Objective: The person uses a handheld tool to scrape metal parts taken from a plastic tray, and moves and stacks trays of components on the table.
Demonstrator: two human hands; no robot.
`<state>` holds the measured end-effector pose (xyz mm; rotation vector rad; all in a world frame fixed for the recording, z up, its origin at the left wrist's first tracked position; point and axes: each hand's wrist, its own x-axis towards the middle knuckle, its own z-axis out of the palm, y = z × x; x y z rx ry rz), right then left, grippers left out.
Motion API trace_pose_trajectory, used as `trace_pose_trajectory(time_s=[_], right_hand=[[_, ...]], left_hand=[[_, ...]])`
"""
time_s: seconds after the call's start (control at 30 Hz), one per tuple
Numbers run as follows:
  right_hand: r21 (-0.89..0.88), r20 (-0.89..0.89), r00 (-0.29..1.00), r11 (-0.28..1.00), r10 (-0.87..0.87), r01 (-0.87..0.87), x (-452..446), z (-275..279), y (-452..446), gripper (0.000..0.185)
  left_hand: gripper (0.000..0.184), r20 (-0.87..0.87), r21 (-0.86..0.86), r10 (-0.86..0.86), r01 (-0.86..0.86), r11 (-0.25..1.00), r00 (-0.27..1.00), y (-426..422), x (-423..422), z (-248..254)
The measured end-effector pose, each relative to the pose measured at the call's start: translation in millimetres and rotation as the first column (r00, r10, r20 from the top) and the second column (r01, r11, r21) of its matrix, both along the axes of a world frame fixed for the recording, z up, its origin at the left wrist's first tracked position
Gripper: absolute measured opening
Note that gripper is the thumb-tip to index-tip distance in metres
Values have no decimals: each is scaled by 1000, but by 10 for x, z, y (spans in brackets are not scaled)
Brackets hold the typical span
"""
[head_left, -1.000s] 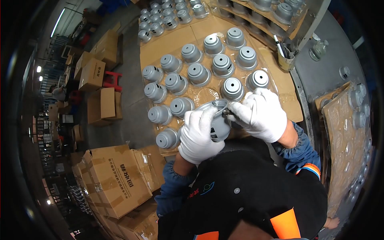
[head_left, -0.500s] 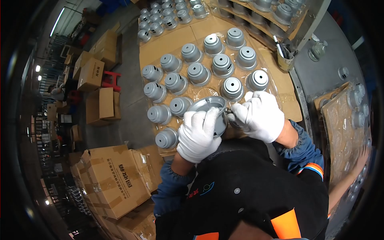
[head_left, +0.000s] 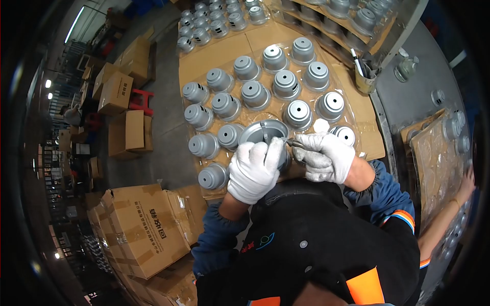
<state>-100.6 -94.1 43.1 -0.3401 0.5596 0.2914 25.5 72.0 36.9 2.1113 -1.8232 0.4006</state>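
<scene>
My left hand (head_left: 253, 171), in a white glove, is closed round the wall of a grey metal cup (head_left: 262, 133) whose open mouth faces up towards me. My right hand (head_left: 325, 157), also gloved in white, pinches a small dark tool (head_left: 295, 143) with its tip at the cup's right rim. What the tip touches is too small to make out. Beyond my hands, several grey cups (head_left: 255, 95) stand upside down in rows in a clear plastic tray (head_left: 352, 109) over cardboard.
A second group of cups (head_left: 218, 28) stands at the far end. At the right are a tub of tools (head_left: 365, 81), a glass jar (head_left: 406, 67) and another tray (head_left: 431, 163), with another person's arm (head_left: 443, 224) over it. Cardboard boxes (head_left: 145, 232) are stacked at lower left.
The held cup has tilted so that its inside shows more. My right hand has turned and moved down slightly, uncovering a cup behind it. The other person's arm has come into view at the right.
</scene>
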Motion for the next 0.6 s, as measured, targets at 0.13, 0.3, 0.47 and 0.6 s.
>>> trace_pose_trajectory(time_s=[0.13,0.3,0.47,0.6], right_hand=[[-272,104,984,947,-148,171,-54,94,42,35],[-853,435,897,-354,-75,384,42,-13,149,14],[-648,442,897,-699,-23,302,212,-220,49,10],[-685,390,909,-706,-145,181,19,-542,-304,12]], left_hand=[[72,-235,-58,-6,-8,998,972,-29,-1,50],[72,-464,-38,-25,9,999,886,-118,-118,14],[66,-550,-58,-101,83,995,829,-124,-205,49],[85,-938,-106,-66,-100,989,340,-71,186,20]])
